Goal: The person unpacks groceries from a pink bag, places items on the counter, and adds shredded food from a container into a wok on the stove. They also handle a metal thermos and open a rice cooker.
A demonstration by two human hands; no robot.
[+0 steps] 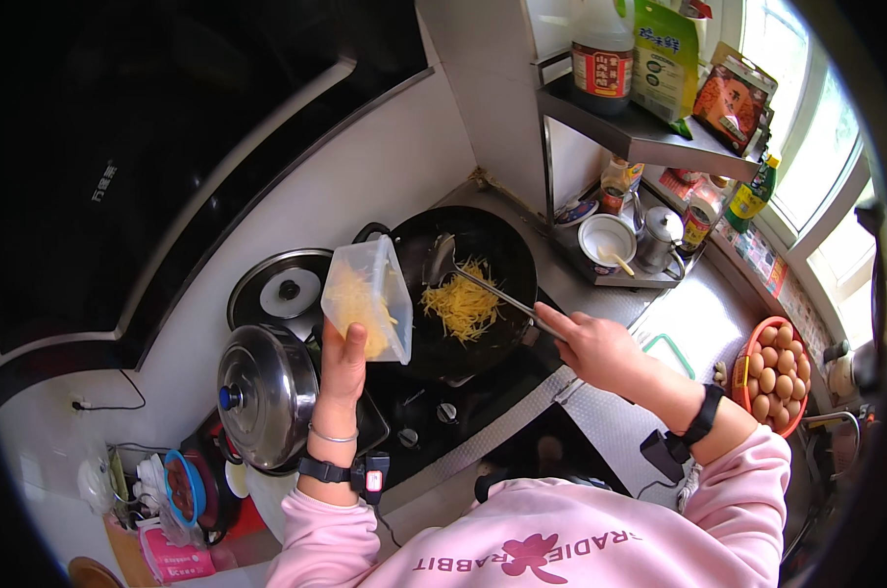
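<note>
My left hand holds a translucent plastic container, tipped on its side towards the wok, with pale yellow shreds inside. A black wok sits on the stove, and a heap of yellow shreds, seemingly cut potato, lies in it. My right hand grips the handle of a metal ladle, whose bowl rests in the wok beside the shreds at their upper left. The container hides part of the wok's left rim.
Left of the wok stand a glass-lidded pan and a lidded steel pot. A corner shelf bears bottles and packets; a white seasoning bowl stands below. An orange basket of eggs is at right. A range hood overhangs the left side.
</note>
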